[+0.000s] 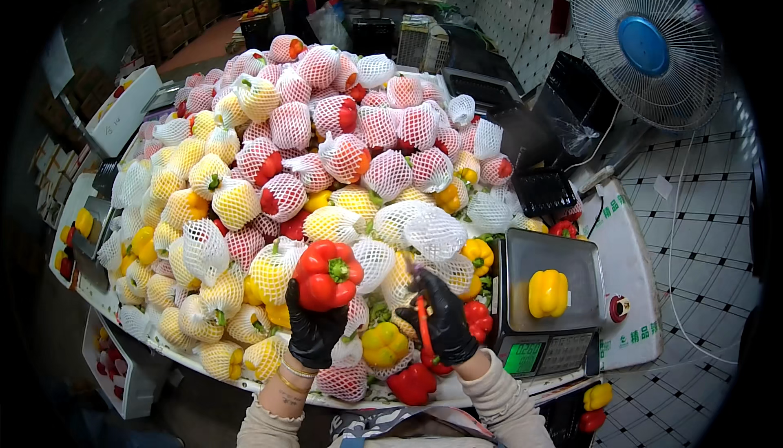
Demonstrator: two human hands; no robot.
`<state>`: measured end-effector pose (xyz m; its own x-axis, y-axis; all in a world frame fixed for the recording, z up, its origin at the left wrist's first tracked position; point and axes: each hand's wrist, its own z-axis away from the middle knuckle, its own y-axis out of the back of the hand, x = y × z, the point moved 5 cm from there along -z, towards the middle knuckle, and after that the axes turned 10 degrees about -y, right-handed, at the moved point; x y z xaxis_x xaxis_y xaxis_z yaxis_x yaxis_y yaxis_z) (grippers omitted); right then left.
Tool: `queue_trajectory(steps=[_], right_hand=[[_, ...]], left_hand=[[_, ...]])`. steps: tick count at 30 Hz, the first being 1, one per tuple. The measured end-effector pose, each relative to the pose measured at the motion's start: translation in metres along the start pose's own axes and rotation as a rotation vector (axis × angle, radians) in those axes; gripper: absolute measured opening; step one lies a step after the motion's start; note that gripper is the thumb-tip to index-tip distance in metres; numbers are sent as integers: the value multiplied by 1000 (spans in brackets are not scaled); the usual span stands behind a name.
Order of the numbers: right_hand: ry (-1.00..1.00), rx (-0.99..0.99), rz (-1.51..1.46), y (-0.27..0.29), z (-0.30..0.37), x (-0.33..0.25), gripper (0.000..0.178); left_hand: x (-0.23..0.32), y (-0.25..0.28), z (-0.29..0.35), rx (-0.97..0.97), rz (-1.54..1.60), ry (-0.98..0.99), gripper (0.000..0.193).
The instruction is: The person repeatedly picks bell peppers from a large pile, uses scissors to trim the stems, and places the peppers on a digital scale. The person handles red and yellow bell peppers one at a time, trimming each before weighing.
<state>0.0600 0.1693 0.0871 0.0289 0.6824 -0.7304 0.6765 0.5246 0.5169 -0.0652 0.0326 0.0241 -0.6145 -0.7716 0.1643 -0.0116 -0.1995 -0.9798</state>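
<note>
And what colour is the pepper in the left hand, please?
It's a red pepper, in head view.

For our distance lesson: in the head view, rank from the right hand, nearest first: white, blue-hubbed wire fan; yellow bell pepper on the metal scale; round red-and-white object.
1. Yellow bell pepper, right, on scale.
2. Round object, right of scale.
3. Wire fan, far upper right.

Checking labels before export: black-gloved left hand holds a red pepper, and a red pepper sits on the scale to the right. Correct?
One colour is wrong: it's a yellow pepper that sits on the scale to the right, as the head view shows. The black-gloved left hand does hold a red pepper.
</note>
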Motion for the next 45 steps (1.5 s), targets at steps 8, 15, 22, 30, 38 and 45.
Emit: queue_trajectory(steps=[8, 15, 22, 30, 38, 45], right_hand=[[79, -73, 226, -1, 21, -23, 55], [54, -55, 251, 17, 32, -28, 48], [24, -47, 207, 27, 58, -10, 43], [-6, 59, -171, 33, 92, 16, 80], [-673, 372, -1245, 202, 119, 101, 36], [-961, 145, 327, 331, 95, 195, 53]], left_hand=[[-22, -22, 13, -136, -164, 11, 70], [-32, -27, 22, -161, -153, 20, 67], [-54, -42, 45, -209, -199, 90, 59], [-95, 35, 81, -196, -736, -88, 59], [-177, -45, 106, -837, -1107, 24, 49], [-204, -17, 84, -673, -1255, 330, 27]])
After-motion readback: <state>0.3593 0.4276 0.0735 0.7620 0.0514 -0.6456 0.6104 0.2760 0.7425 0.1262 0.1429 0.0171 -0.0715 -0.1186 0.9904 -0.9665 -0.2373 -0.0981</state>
